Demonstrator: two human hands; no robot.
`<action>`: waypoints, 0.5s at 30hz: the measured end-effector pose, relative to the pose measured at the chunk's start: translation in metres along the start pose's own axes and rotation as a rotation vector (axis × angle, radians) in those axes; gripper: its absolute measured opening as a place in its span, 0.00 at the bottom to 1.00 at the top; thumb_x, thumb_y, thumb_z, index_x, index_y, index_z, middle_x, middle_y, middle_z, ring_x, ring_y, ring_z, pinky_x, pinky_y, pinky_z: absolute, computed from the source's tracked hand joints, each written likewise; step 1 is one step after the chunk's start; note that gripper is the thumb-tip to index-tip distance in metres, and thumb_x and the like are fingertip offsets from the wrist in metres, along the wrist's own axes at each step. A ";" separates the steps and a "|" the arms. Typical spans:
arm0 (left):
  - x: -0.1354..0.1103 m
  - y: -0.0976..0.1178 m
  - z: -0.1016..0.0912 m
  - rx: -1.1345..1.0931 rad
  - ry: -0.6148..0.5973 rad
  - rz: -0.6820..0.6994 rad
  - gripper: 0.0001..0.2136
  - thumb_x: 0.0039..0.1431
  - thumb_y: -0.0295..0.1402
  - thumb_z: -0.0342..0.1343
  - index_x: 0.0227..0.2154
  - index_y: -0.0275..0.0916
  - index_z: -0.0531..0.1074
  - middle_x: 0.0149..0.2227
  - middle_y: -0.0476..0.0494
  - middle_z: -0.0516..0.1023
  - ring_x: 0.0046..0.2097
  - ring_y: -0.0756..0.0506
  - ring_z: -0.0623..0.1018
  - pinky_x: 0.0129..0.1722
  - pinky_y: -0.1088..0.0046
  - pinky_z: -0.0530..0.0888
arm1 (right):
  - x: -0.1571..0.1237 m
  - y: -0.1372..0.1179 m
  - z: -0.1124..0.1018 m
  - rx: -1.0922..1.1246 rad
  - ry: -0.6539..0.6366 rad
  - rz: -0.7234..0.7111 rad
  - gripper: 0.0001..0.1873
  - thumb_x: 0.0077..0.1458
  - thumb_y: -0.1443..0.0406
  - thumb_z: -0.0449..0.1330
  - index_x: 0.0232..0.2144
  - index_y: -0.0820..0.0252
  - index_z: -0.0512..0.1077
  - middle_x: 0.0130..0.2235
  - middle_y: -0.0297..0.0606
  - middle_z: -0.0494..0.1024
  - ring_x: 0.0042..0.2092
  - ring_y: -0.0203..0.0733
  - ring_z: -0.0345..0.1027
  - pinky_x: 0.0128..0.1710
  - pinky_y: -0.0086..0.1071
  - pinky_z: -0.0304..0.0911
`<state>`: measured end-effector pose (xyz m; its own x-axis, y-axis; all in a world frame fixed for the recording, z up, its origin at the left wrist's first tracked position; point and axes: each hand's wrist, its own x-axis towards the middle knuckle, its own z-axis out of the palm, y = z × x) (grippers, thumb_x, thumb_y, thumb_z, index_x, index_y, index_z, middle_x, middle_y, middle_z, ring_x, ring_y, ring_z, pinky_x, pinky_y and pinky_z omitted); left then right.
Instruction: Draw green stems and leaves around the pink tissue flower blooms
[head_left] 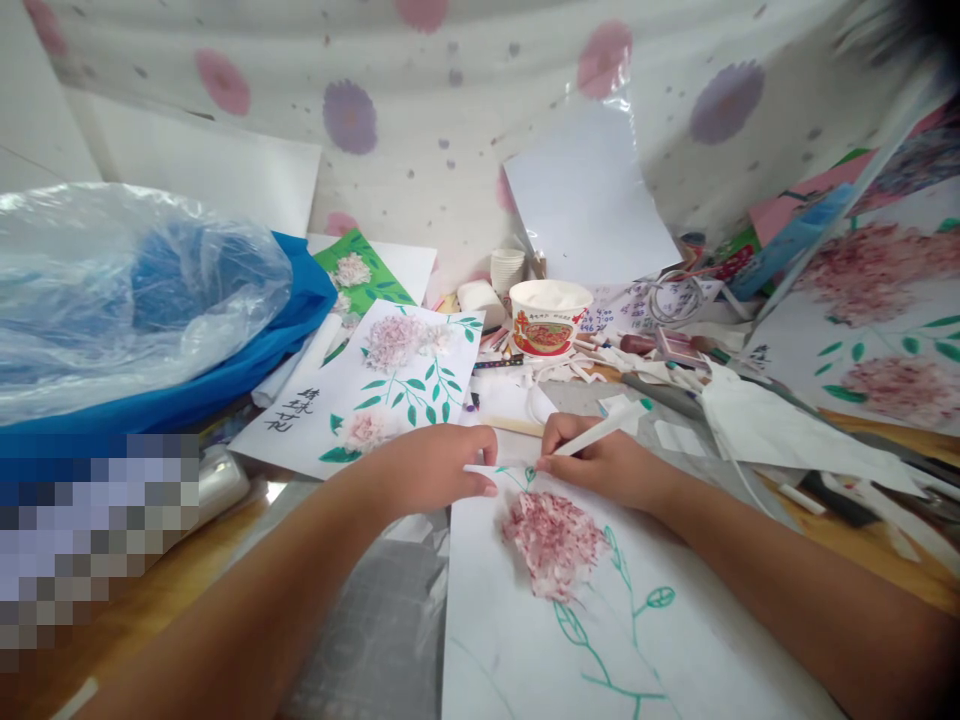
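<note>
I see the sheet lying in front of the bowl, the flower card left of it, the bag farther left

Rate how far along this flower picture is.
Done: the fluffy pink paper flower sits on the white paper sheet, with a green stem below it. In hand: the right hand draws at the sheet's top with a white pen; the left hand presses the sheet down. Probably left: the leaves are outlines, unlike the filled ones on the finished flower picture.

A home craft table: flower pictures, paper scraps, floral wall covering.
</note>
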<state>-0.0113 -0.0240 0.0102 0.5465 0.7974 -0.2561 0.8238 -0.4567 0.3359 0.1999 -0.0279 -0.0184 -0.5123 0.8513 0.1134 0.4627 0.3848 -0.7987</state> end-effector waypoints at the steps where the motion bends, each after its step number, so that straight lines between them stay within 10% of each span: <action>1: 0.000 0.000 0.000 0.001 -0.001 -0.004 0.11 0.49 0.43 0.47 0.34 0.45 0.63 0.33 0.51 0.69 0.32 0.48 0.68 0.26 0.76 0.59 | 0.000 -0.001 0.000 -0.004 0.000 0.002 0.05 0.47 0.67 0.54 0.21 0.60 0.62 0.21 0.28 0.62 0.24 0.31 0.54 0.21 0.24 0.49; 15: 0.000 0.001 0.000 0.018 -0.022 -0.028 0.13 0.49 0.44 0.46 0.36 0.45 0.63 0.36 0.49 0.69 0.34 0.47 0.69 0.27 0.75 0.60 | -0.001 0.001 0.000 0.020 0.047 -0.026 0.06 0.47 0.65 0.54 0.22 0.60 0.61 0.20 0.28 0.59 0.23 0.31 0.52 0.21 0.25 0.48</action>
<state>-0.0106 -0.0247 0.0110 0.5258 0.8014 -0.2851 0.8415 -0.4410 0.3122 0.2007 -0.0282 -0.0192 -0.4888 0.8573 0.1615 0.4347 0.3998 -0.8069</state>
